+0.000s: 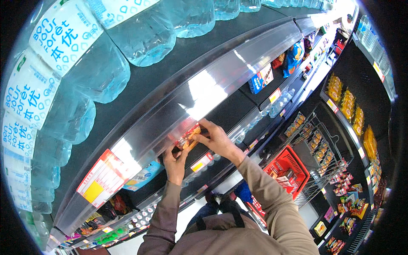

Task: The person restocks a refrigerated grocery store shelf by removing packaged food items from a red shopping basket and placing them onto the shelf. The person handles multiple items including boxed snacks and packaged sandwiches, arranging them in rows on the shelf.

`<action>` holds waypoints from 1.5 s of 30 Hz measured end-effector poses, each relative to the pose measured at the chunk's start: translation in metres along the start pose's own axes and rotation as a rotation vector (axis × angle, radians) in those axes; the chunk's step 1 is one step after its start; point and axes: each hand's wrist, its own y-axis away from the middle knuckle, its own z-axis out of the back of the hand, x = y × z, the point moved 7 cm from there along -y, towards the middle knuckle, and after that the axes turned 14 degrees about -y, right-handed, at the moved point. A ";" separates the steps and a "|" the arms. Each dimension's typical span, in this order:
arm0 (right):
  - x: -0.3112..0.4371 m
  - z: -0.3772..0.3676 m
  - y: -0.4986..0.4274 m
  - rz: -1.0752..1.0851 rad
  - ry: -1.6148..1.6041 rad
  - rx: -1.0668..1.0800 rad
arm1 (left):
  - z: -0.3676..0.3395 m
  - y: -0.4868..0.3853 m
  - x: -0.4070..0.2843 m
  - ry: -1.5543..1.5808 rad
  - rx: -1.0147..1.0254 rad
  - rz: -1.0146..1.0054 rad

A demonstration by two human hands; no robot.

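Between my two hands is a small red and orange snack package (pixel 189 136), over the dark shelf just below the clear shelf-edge strip. My right hand (pixel 218 140) grips its right side, thumb in front and fingers at the top. The thumb and fingers of my left hand (pixel 175 164) are at its lower left end. Part of the package's upper side sits behind the clear strip (pixel 153 134) and looks blurred. A blue and white package (pixel 143 175) lies on the same shelf, left of my left hand.
Large water bottles (pixel 149 38) line the upper shelf. A blue box (pixel 261 78) stands farther along the lower shelf. Behind my right arm, a red basket (pixel 301 159) with boxes rests by a wire cart (pixel 338 140). Packaged snacks (pixel 347 105) fill shelves at right. Another person (pixel 346 24) is far off.
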 end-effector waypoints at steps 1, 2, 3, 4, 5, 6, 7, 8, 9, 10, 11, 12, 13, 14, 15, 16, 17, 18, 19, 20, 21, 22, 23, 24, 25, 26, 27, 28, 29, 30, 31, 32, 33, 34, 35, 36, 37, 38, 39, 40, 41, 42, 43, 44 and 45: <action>-0.004 -0.002 -0.006 -0.006 0.031 -0.004 | 0.002 -0.004 0.000 -0.084 -0.031 0.000; -0.007 -0.003 -0.012 -0.012 0.063 -0.010 | 0.004 -0.007 -0.002 -0.110 -0.082 0.009; -0.008 -0.006 -0.018 -0.025 0.115 -0.016 | 0.006 -0.014 -0.004 -0.153 -0.119 -0.087; -0.008 -0.008 -0.025 -0.037 0.168 -0.023 | 0.007 -0.019 -0.002 -0.167 -0.156 -0.106; -0.006 -0.008 -0.031 -0.028 0.205 -0.023 | 0.007 -0.022 -0.001 -0.181 -0.191 -0.126; -0.004 -0.015 -0.040 -0.017 0.232 -0.006 | 0.009 -0.028 0.038 -0.156 -0.209 -0.018; -0.003 -0.014 -0.044 0.015 0.240 -0.032 | 0.007 -0.033 0.043 -0.164 -0.205 -0.016; -0.004 -0.013 -0.048 0.048 0.249 -0.057 | 0.004 -0.040 0.047 -0.172 -0.202 -0.015; -0.010 -0.016 -0.055 0.080 0.249 -0.072 | 0.006 -0.043 0.050 -0.194 -0.221 -0.003; -0.020 -0.016 -0.065 0.090 0.239 -0.046 | 0.005 -0.048 0.049 -0.210 -0.234 0.003; -0.031 -0.014 -0.069 0.064 0.230 -0.050 | 0.005 -0.053 0.048 -0.226 -0.249 0.008; -0.035 -0.013 -0.072 0.035 0.223 -0.056 | 0.004 -0.054 0.037 -0.196 -0.253 0.042; -0.039 -0.013 -0.074 0.014 0.237 -0.058 | 0.002 -0.056 0.040 -0.209 -0.251 0.045; -0.043 -0.013 -0.075 -0.009 0.252 -0.061 | -0.001 -0.058 0.043 -0.223 -0.248 0.047; -0.045 -0.018 -0.078 -0.019 0.284 -0.053 | 0.001 -0.059 0.045 -0.242 -0.253 0.051; -0.046 -0.022 -0.081 -0.029 0.316 -0.045 | 0.001 -0.062 0.052 -0.274 -0.256 0.045; -0.048 -0.027 -0.083 -0.045 0.345 -0.034 | 0.004 -0.062 0.057 -0.300 -0.259 0.039; -0.050 -0.028 -0.084 -0.063 0.379 -0.030 | 0.003 -0.064 0.057 -0.320 -0.254 0.029; -0.052 -0.030 -0.084 -0.087 0.408 -0.022 | 0.002 -0.064 0.057 -0.334 -0.248 0.020; -0.052 -0.030 -0.082 -0.089 0.410 -0.026 | 0.001 -0.065 0.058 -0.348 -0.241 0.018; -0.051 -0.032 -0.082 -0.088 0.410 -0.027 | 0.003 -0.065 0.059 -0.363 -0.238 0.015; -0.049 -0.032 -0.080 -0.065 0.382 -0.040 | 0.003 -0.066 0.065 -0.379 -0.233 0.019; -0.047 -0.034 -0.079 -0.042 0.379 -0.049 | 0.003 -0.067 0.072 -0.391 -0.237 0.010; -0.046 -0.035 -0.078 -0.019 0.377 -0.059 | 0.003 -0.068 0.076 -0.402 -0.242 0.001; -0.045 -0.038 -0.079 0.005 0.399 -0.065 | 0.004 -0.069 0.080 -0.410 -0.256 -0.022; -0.044 -0.040 -0.079 0.021 0.397 -0.069 | 0.005 -0.069 0.087 -0.397 -0.260 -0.011; -0.044 -0.037 -0.078 0.032 0.402 -0.080 | 0.002 -0.070 0.085 -0.377 -0.254 -0.002; -0.045 -0.035 -0.077 0.035 0.381 -0.087 | 0.004 -0.068 0.071 -0.337 -0.237 0.043; -0.047 -0.032 -0.076 0.031 0.358 -0.091 | 0.002 -0.068 0.069 -0.289 -0.234 0.058; -0.045 -0.033 -0.076 0.032 0.331 -0.090 | 0.004 -0.068 0.066 -0.246 -0.238 0.075; -0.045 -0.034 -0.075 0.026 0.302 -0.088 | 0.006 -0.068 0.062 -0.202 -0.242 0.092; -0.044 -0.035 -0.075 0.020 0.273 -0.085 | 0.007 -0.064 0.058 -0.134 -0.248 0.098; -0.047 -0.035 -0.075 0.008 0.270 -0.092 | 0.007 -0.065 0.057 -0.122 -0.240 0.096; -0.050 -0.036 -0.076 -0.004 0.266 -0.100 | 0.006 -0.066 0.056 -0.109 -0.231 0.095; -0.052 -0.036 -0.077 -0.016 0.263 -0.108 | 0.007 -0.070 0.066 -0.155 -0.210 0.089; -0.055 -0.037 -0.078 -0.013 0.285 -0.103 | 0.008 -0.072 0.075 -0.193 -0.213 0.067; -0.056 -0.038 -0.079 0.026 0.269 -0.101 | 0.009 -0.074 0.082 -0.230 -0.217 0.043; -0.057 -0.039 -0.079 0.065 0.253 -0.099 | 0.010 -0.073 0.087 -0.257 -0.244 0.000; -0.054 -0.040 -0.077 0.097 0.236 -0.096 | 0.011 -0.072 0.082 -0.286 -0.268 -0.036; -0.054 -0.040 -0.072 0.090 0.224 -0.112 | 0.011 -0.072 0.080 -0.159 -0.250 -0.046; -0.050 -0.039 -0.068 0.128 0.226 -0.141 | 0.012 -0.069 0.080 -0.140 -0.241 0.002; -0.049 -0.030 -0.062 0.160 0.239 -0.184 | 0.004 -0.064 0.066 -0.112 -0.215 0.046; -0.046 -0.025 -0.057 0.198 0.242 -0.221 | 0.005 -0.057 0.047 -0.096 -0.197 0.090; -0.042 -0.019 -0.048 0.188 0.226 -0.243 | 0.005 -0.048 0.021 -0.218 -0.181 0.108; -0.028 -0.023 -0.039 0.208 0.149 -0.254 | 0.012 -0.040 0.047 -0.133 -0.191 0.118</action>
